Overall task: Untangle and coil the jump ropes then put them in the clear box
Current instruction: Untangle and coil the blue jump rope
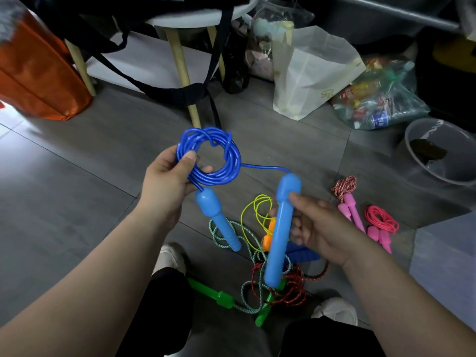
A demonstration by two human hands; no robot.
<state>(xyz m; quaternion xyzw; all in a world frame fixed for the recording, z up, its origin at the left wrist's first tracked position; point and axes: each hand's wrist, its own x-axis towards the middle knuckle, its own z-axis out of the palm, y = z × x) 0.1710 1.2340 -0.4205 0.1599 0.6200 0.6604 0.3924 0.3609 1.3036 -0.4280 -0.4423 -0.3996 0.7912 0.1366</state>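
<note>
Head view: blue jump rope [210, 155] nearly coiled.
Left hand [167, 176] grips the coil, right hand [314, 228] holds the free blue handle [280, 228] — likely next, tucking it in; clear box unseen.

blue coil [213, 153]: its near-left side was covered by the thumb and fingers of the left hand [164, 179]
right hand [319, 233]: its fingertips lay behind the long blue handle [279, 228], so the grip was only partly seen
floor tangle [270, 284]: partly behind that handle; which cord joined which handle could not be told
dark blue handle [301, 252]: mostly hidden under the right hand
orange handles [268, 237]: only slivers showed
orange bag [38, 73]: cut by the left edge, top blurred
grey bin [438, 153]: cut by the right edge
pale box [443, 253]: cut by the right edge
bottle labels [378, 109]: too small to read
</note>
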